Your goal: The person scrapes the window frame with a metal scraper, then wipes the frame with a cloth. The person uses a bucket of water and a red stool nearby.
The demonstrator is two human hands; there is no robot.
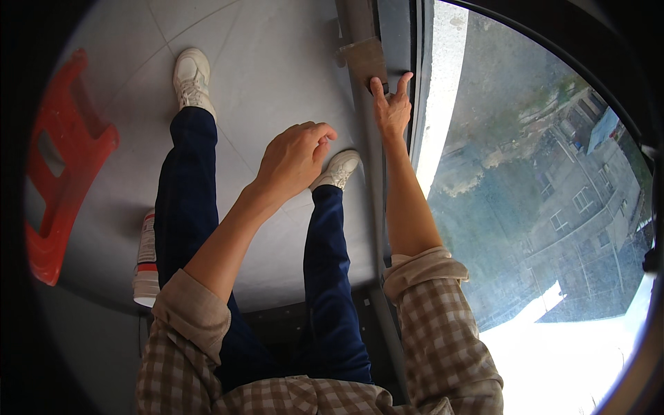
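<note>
My right hand (pixel 392 110) is at the window frame (pixel 397 46), holding a wide-bladed scraper (pixel 367 57). Only a bit of its dark handle shows between thumb and fingers; the hand hides the rest. The flat blade points away from me and lies over the inner edge of the frame. One finger is stretched out along the frame beside the glass. My left hand (pixel 293 155) hovers over the floor with its fingers curled, back of the hand upward. Its palm is hidden, and no object shows in it.
Window glass (pixel 498 207) fills the right side, with buildings and ground far below outside. A red plastic stool (pixel 67 155) stands at the left. A white tub with a printed label (pixel 147 259) is beside my left leg. My shoes (pixel 192 78) rest on the grey floor (pixel 259 78).
</note>
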